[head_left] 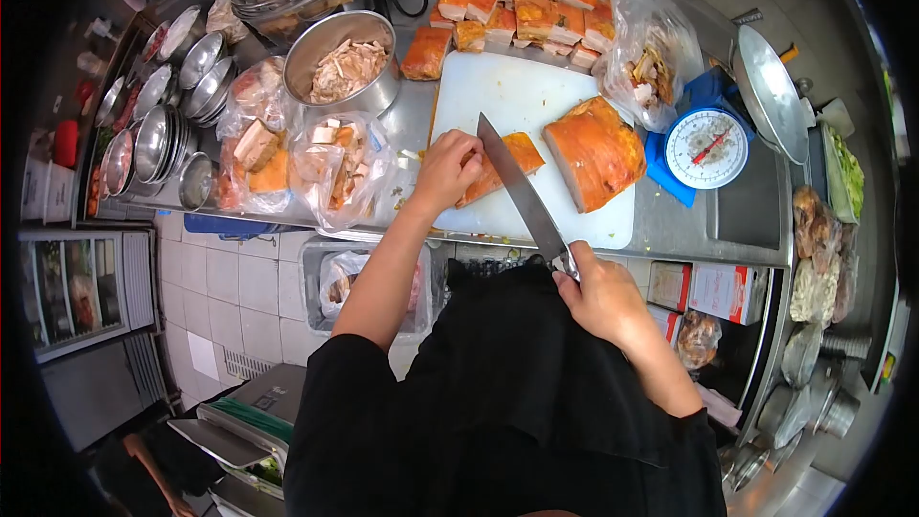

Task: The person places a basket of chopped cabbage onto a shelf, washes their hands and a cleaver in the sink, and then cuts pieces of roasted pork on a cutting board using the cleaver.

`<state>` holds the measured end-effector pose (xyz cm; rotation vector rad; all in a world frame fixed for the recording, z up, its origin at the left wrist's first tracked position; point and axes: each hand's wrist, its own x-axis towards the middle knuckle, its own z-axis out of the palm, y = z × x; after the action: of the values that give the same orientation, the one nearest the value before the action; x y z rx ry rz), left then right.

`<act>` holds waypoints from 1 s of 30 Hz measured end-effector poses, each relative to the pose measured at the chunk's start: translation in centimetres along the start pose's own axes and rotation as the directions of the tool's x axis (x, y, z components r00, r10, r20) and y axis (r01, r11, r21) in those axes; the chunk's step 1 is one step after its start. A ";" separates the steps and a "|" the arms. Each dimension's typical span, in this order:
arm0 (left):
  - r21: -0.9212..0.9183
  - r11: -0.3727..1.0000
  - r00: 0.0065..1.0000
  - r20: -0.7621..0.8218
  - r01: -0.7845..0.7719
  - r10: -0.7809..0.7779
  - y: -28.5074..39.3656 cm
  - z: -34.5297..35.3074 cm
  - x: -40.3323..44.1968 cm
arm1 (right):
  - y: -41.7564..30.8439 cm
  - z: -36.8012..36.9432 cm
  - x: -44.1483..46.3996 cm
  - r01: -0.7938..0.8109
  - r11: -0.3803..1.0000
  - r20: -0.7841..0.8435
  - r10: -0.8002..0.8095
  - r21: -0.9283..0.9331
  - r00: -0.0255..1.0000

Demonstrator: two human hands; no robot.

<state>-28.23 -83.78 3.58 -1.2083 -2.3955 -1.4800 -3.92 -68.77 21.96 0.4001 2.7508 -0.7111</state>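
Grips the knife near the body with the right hand, slanting it forward-left over the pork strip, which runs near-left to far-right. Curls the left hand closer, at the strip's left, perhaps touching. Rightward, meets the big slab; beyond the board, stacked pieces.

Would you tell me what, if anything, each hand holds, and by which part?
The right hand holds the knife by its handle; whether the left hand holds the smaller slab cannot be told.
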 end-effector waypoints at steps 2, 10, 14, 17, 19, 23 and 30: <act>-0.038 0.999 0.999 -0.017 0.027 -0.027 0.1 0.1 0.0 | -0.2 0.0 0.0 0.009 1.000 -0.003 -0.009 -0.002 1.000; -0.057 0.996 0.998 -0.023 0.064 -0.065 0.3 0.0 -0.2 | -0.8 0.3 0.2 0.028 0.998 -0.002 -0.028 -0.051 1.000; 0.166 0.980 0.972 -0.222 0.111 -0.073 2.9 0.5 -1.6 | -0.9 0.3 0.6 0.019 0.997 0.012 -0.018 -0.076 1.000; 0.129 0.974 0.935 -0.329 0.184 -0.133 3.0 2.5 -3.0 | -1.7 -0.6 1.1 -0.045 0.994 0.080 0.052 -0.098 0.995; 0.130 0.975 0.932 -0.339 0.180 -0.127 2.6 2.9 -3.1 | -2.1 -0.9 1.5 -0.062 0.993 0.108 0.073 -0.099 0.991; 0.147 0.976 0.932 -0.347 0.162 -0.102 2.2 3.0 -3.1 | -3.2 -1.7 2.8 -0.109 0.989 0.164 0.125 -0.098 0.979; 0.137 0.977 0.928 -0.356 0.164 -0.107 2.0 3.0 -2.8 | -4.3 -2.7 4.7 -0.128 0.986 0.190 0.147 -0.107 0.971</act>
<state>-24.07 -82.62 2.24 -0.6898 -2.3373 -1.3607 -10.20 -70.11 24.51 0.4684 2.5299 -0.5521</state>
